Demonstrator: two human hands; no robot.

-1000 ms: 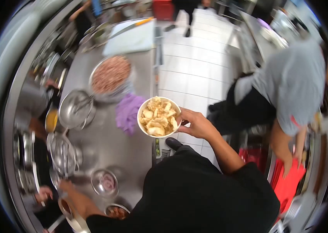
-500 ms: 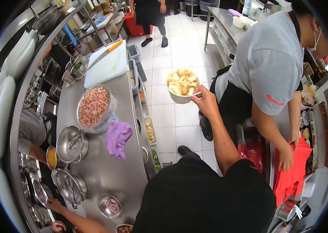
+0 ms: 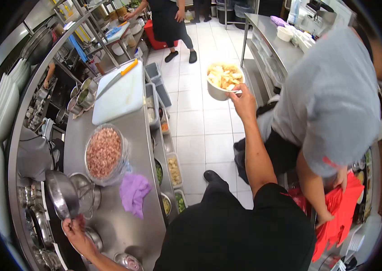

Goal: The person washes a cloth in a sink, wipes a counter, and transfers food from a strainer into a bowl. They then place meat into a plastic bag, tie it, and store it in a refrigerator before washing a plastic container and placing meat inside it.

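Note:
My right hand (image 3: 243, 100) pinches the rim of a white takeaway bowl (image 3: 219, 93), held out over the tiled floor. Pale golden chunks (image 3: 224, 75) fill it to the top. Down at the left, my left hand (image 3: 77, 235) grips the lower edge of a metal bowl (image 3: 61, 194), which is tipped on its side near the shelf rail. Behind it on the steel counter, a colander-like metal bowl (image 3: 92, 201) is partly hidden. A smaller metal bowl (image 3: 127, 261) with pinkish slices stands close to my left forearm.
On the steel counter (image 3: 154, 226) are a plastic-lined bowl of chopped pinkish food (image 3: 104, 152), a purple cloth (image 3: 134, 193), and a cutting board (image 3: 121, 97) with an orange-handled knife (image 3: 117, 79). Close on my right, a co-worker (image 3: 331, 95) handles red bags (image 3: 335, 221). Another person (image 3: 169, 22) stands ahead.
My left hand has lifted the metal bowl up and inward from the shelf side. My right hand has moved the takeaway bowl slightly up and right. The co-worker leans further over the bags.

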